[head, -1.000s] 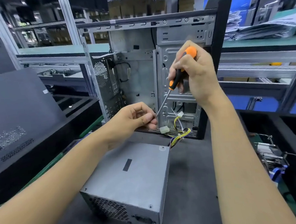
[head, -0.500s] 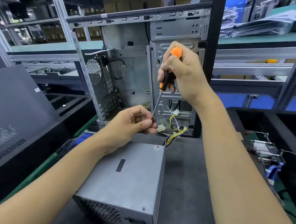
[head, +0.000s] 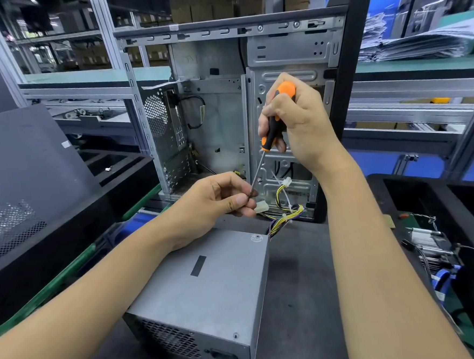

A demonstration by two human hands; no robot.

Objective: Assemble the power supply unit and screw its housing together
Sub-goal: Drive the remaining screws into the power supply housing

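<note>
A grey metal power supply unit [head: 210, 290] lies on the dark mat, vent grille toward me, its yellow and black cable bundle [head: 286, 215] trailing from the far corner. Above it my right hand [head: 299, 124] grips the orange and black handle of a screwdriver [head: 275, 120], shaft slanting down to the left. My left hand [head: 218, 203] pinches the screwdriver's tip between thumb and fingers; whether a screw sits there is hidden. Both hands hover above the unit's far edge.
An open bare computer case [head: 225, 110] stands upright just behind the unit. A dark side panel [head: 25, 171] leans at the left. Black trays with parts [head: 431, 244] sit at the right. Shelving and stacked papers [head: 428, 39] fill the background.
Both hands stay together on the screwdriver, only shifting slightly with the camera's motion. The power supply unit has not moved.
</note>
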